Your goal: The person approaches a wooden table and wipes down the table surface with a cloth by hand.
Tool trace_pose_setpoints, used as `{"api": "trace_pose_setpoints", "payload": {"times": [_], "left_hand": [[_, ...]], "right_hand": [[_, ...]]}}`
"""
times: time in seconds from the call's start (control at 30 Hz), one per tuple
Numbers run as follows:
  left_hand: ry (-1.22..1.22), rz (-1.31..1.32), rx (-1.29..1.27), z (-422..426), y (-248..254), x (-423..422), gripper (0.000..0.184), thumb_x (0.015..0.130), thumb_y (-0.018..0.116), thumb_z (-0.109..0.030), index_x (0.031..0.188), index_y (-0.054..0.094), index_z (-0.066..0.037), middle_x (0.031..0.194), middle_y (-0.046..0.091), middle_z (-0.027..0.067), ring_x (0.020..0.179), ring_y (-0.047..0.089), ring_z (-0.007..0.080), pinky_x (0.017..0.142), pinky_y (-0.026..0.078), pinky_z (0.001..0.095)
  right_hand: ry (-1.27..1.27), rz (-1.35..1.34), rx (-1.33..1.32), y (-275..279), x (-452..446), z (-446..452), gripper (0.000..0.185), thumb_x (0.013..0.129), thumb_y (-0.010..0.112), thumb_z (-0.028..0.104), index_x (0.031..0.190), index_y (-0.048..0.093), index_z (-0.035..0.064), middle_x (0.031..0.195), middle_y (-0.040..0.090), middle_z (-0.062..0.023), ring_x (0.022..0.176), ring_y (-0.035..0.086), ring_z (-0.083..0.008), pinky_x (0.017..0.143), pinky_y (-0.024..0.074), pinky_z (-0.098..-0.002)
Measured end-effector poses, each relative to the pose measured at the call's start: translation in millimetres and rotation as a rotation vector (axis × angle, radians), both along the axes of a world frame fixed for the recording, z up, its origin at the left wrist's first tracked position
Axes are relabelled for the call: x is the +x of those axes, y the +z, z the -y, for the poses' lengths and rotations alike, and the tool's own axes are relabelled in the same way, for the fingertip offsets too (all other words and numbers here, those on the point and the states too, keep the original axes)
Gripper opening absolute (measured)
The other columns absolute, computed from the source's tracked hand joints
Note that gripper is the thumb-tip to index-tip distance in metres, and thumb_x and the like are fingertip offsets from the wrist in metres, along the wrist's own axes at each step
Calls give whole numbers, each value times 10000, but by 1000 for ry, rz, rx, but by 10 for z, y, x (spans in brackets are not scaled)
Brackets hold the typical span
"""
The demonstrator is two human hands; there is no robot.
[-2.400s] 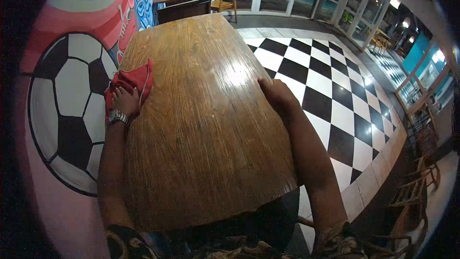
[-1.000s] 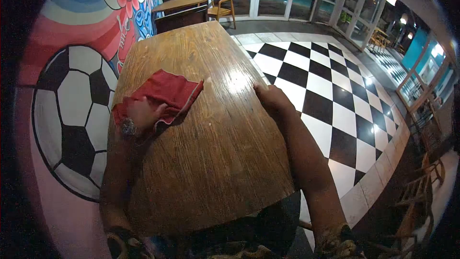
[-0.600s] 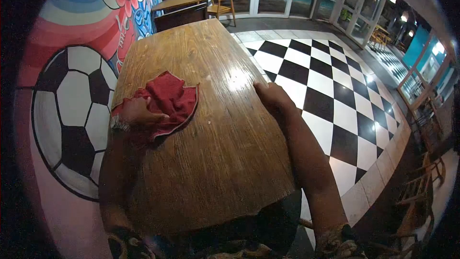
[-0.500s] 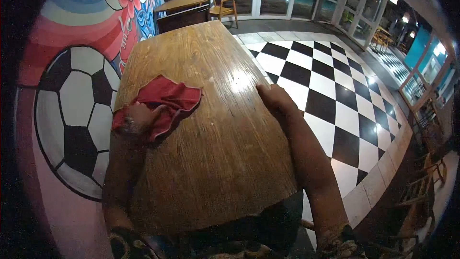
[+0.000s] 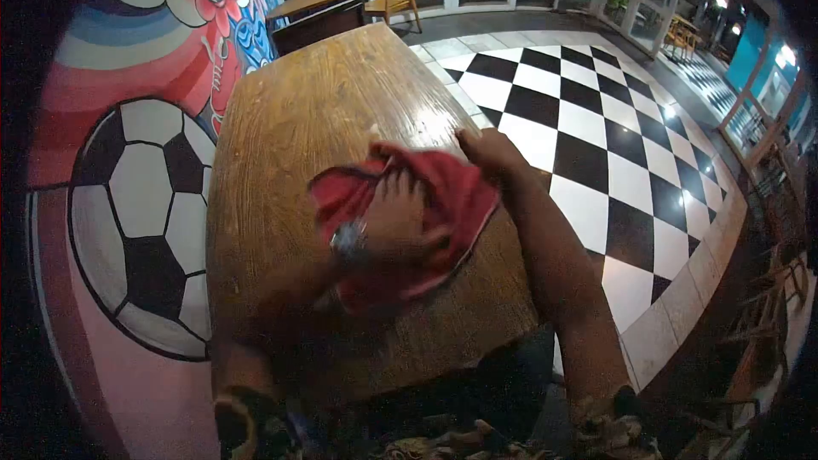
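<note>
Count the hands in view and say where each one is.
2: the left hand, spread on the red cloth atop the wooden table; the right hand, at the table's right edge. No others show.

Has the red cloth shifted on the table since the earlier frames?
Yes. The red cloth, under the left hand, has moved right across the wooden table, away from the soccer ball painted on the wall.
</note>
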State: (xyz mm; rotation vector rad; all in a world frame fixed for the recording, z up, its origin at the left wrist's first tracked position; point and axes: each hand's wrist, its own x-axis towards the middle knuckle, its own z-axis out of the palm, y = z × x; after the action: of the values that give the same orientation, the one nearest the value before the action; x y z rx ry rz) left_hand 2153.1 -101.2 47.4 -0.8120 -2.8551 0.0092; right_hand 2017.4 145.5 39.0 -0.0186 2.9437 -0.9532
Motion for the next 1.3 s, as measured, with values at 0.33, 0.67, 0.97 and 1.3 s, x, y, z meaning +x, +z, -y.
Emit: {"api": "trace_pose_setpoints", "payload": {"times": [0.33,0.67,0.97,1.3], "left_hand": [[240,-109,245,1148,-29,-2112,1146,928,530,-885,1547,505,79,1602,497,330,1514,448,490,1273,351,526],[600,-845,-350,4341,-593,-1799,830,985,707,-491,1713,325,-375,1328,635,355,1017,699,525,758,591,614],[970,-41,121,1988,-115,-2080,1232,835,431,-987,1478,557,56,1541,473,379,1447,435,576,1203,313,688],[-311,-18,243,-184,59,625,1026,929,722,-640,1659,372,-10,1684,381,297,1568,357,482,1316,235,577]], "right_hand": [[130,-139,78,-16,73,-1,724,1084,492,595,1114,745,-82,1093,753,-323,1037,733,-438,908,561,-512],[-65,25,-37,334,310,90,729,1075,490,567,1183,742,-107,1203,752,-317,1122,747,-438,986,583,-521],[-27,28,-96,254,165,98,703,1072,513,571,1167,753,-83,1217,751,-305,1134,745,-442,983,584,-522],[194,-145,188,155,140,17,351,1025,635,219,1282,691,-13,1166,740,-333,1115,755,-452,936,616,-511]]}}
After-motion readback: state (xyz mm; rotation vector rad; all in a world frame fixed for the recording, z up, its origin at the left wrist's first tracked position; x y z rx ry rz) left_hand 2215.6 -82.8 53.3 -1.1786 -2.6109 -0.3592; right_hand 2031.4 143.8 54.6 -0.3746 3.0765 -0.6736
